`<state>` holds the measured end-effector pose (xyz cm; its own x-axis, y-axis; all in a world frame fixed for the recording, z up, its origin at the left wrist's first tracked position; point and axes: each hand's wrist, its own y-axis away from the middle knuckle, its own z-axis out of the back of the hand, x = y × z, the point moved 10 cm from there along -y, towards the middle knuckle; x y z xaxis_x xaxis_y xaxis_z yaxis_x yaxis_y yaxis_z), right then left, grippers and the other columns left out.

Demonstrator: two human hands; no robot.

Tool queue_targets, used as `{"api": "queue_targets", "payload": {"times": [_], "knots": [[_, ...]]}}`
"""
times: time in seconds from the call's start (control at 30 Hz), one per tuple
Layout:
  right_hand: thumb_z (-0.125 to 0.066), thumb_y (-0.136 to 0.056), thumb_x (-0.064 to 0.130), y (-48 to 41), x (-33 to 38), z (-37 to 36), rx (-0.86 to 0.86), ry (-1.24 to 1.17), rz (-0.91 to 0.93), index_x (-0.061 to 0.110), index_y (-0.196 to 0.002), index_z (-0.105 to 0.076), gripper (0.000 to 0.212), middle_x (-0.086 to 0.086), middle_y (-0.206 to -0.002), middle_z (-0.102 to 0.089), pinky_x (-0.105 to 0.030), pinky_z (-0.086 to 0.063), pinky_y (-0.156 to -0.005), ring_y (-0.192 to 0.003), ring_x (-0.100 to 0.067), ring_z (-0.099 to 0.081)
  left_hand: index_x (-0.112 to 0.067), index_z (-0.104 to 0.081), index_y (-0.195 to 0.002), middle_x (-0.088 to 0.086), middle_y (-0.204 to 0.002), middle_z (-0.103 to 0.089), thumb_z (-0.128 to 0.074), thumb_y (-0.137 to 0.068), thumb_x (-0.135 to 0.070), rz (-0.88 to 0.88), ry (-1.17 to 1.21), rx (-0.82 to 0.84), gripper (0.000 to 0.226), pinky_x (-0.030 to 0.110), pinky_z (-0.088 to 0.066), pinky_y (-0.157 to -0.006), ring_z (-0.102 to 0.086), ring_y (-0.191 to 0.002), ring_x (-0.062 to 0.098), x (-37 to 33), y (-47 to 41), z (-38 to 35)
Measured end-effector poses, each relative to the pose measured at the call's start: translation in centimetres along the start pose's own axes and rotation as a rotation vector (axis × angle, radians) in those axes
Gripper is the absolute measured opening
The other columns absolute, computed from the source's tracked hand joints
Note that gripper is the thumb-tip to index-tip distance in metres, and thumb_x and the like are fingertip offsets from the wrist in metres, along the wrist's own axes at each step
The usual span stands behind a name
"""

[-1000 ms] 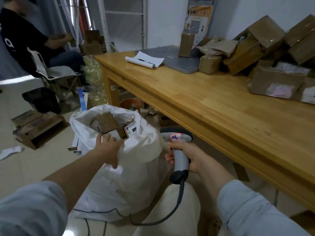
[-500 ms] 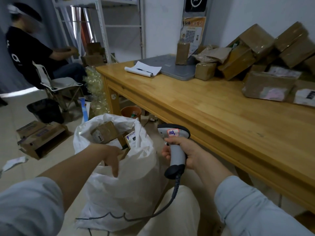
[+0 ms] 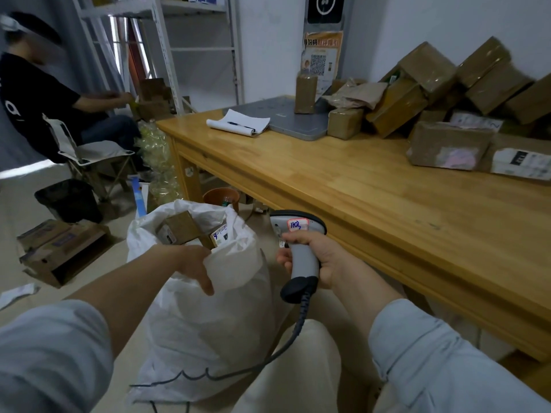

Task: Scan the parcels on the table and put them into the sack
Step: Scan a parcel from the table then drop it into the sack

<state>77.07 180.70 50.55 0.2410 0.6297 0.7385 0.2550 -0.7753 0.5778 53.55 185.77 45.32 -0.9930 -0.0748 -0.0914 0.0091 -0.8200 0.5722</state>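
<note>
A white woven sack stands open on the floor at my knees, with brown parcels showing in its mouth. My left hand holds the sack's near rim, thumb outside and fingers hidden inside. My right hand grips the handle of a grey barcode scanner, held level with the table's front edge, its cable hanging down. Several taped brown parcels are piled at the far right of the wooden table.
A grey scale pad, a notepad with a pen and an upright parcel sit at the table's far end. Another person sits on a folding chair at the left. On the floor are open cartons, a black bin and an orange bucket.
My left hand has drawn back from the parcels inside the sack to its near rim. The scanner has stayed in my right hand, and my view has tilted upward.
</note>
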Motion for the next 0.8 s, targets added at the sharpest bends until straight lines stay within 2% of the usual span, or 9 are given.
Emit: {"api": "queue_targets", "payload": {"times": [0.23, 0.37, 0.43, 0.5, 0.57, 0.67, 0.7, 0.73, 0.8], "knots": [[-0.067, -0.085, 0.009, -0.1, 0.5, 1.3, -0.019, 0.008, 0.028, -0.001, -0.09, -0.058, 0.015, -0.013, -0.059, -0.067, -0.022, -0.053, -0.043, -0.045, -0.018, -0.064, -0.016, -0.047, -0.139, 0.003, -0.129, -0.055, -0.076, -0.079, -0.021, -0.013, -0.146, -0.048, 0.067, 0.028, -0.047, -0.098, -0.056, -0.116, 0.021, -1.1, 0.6, 0.4], [-0.063, -0.085, -0.001, -2.4, -0.8, 2.1, -0.1, 0.077, 0.02, 0.001, -0.086, -0.056, 0.007, -0.016, -0.062, -0.065, -0.023, -0.053, -0.043, -0.053, -0.021, -0.063, -0.023, -0.057, -0.131, -0.006, -0.098, -0.061, -0.076, -0.078, -0.015, -0.092, -0.124, 0.341, 0.057, 0.021, -0.054, -0.07, -0.062, -0.075, 0.012, -2.2, 3.7, -3.9], [-0.064, -0.082, -0.003, -4.2, -1.8, 2.2, -0.144, 0.129, -0.013, 0.002, -0.082, -0.057, 0.009, -0.016, -0.07, -0.061, -0.029, -0.054, -0.048, -0.06, -0.023, -0.059, -0.02, -0.057, -0.13, -0.007, -0.093, -0.066, -0.072, -0.083, -0.01, -0.104, -0.055, 0.535, 0.05, 0.024, -0.055, -0.077, -0.065, -0.076, 0.01, -2.9, 5.8, -6.0], [-0.069, -0.077, 0.0, -6.2, -3.1, 1.7, -0.17, 0.214, -0.049, 0.003, -0.086, -0.061, 0.013, -0.016, -0.077, -0.061, -0.035, -0.053, -0.056, -0.066, -0.026, -0.058, -0.012, -0.058, -0.127, 0.007, -0.107, -0.07, -0.063, -0.09, -0.008, -0.047, 0.132, 0.668, 0.037, 0.037, -0.052, -0.093, -0.068, -0.096, 0.023, -3.0, 7.0, -7.4], [-0.074, -0.071, 0.004, -8.7, -4.4, 0.3, -0.151, 0.306, -0.072, 0.002, -0.102, -0.063, 0.032, -0.018, -0.089, -0.064, -0.036, -0.052, -0.061, -0.074, -0.03, -0.06, -0.009, -0.059, -0.124, 0.017, -0.121, -0.064, -0.059, -0.094, -0.022, 0.082, 0.267, 0.533, 0.033, 0.043, -0.044, -0.104, -0.063, -0.11, 0.03, 0.0, 4.5, -6.9], [-0.078, -0.065, 0.009, -13.3, -5.8, -2.6, -0.132, 0.421, -0.096, 0.004, -0.12, -0.056, 0.06, -0.02, -0.109, -0.062, -0.038, -0.055, -0.072, -0.09, -0.031, -0.061, -0.033, -0.042, -0.138, 0.01, -0.148, -0.036, -0.061, -0.069, -0.072, 0.326, 0.058, -0.051, 0.081, 0.05, -0.021, -0.113, -0.031, -0.138, 0.031, 10.0, -1.5, -2.7], [-0.082, -0.059, 0.015, -15.2, -6.3, -3.2, -0.122, 0.489, -0.118, 0.005, -0.127, -0.051, 0.076, -0.019, -0.117, -0.059, -0.041, -0.055, -0.082, -0.1, -0.032, -0.06, -0.037, -0.039, -0.14, 0.01, -0.149, -0.032, -0.063, -0.063, -0.074, 0.382, -0.027, -0.047, 0.089, 0.05, -0.019, -0.114, -0.025, -0.141, 0.033, 12.4, -3.0, -3.5], [-0.083, -0.055, 0.018, -17.0, -7.1, -3.6, -0.104, 0.575, -0.147, 0.005, -0.136, -0.044, 0.09, -0.018, -0.126, -0.054, -0.043, -0.052, -0.092, -0.111, -0.033, -0.056, -0.028, -0.043, -0.14, 0.01, -0.14, -0.043, -0.07, -0.067, -0.065, 0.374, -0.093, 0.045, 0.086, 0.042, -0.028, -0.111, -0.037, -0.134, 0.03, 13.5, -3.6, -5.5], [-0.079, -0.063, 0.013, -20.6, -8.3, -3.6, -0.104, 0.642, -0.144, 0.003, -0.141, -0.039, 0.088, -0.016, -0.129, -0.052, -0.043, -0.048, -0.098, -0.114, -0.032, -0.054, -0.007, -0.059, -0.126, 0.002, -0.09, -0.061, -0.075, -0.08, -0.034, 0.399, -0.112, 0.282, 0.056, 0.021, -0.044, -0.086, -0.06, -0.092, 0.014, 14.4, -2.9, -9.3]]}}
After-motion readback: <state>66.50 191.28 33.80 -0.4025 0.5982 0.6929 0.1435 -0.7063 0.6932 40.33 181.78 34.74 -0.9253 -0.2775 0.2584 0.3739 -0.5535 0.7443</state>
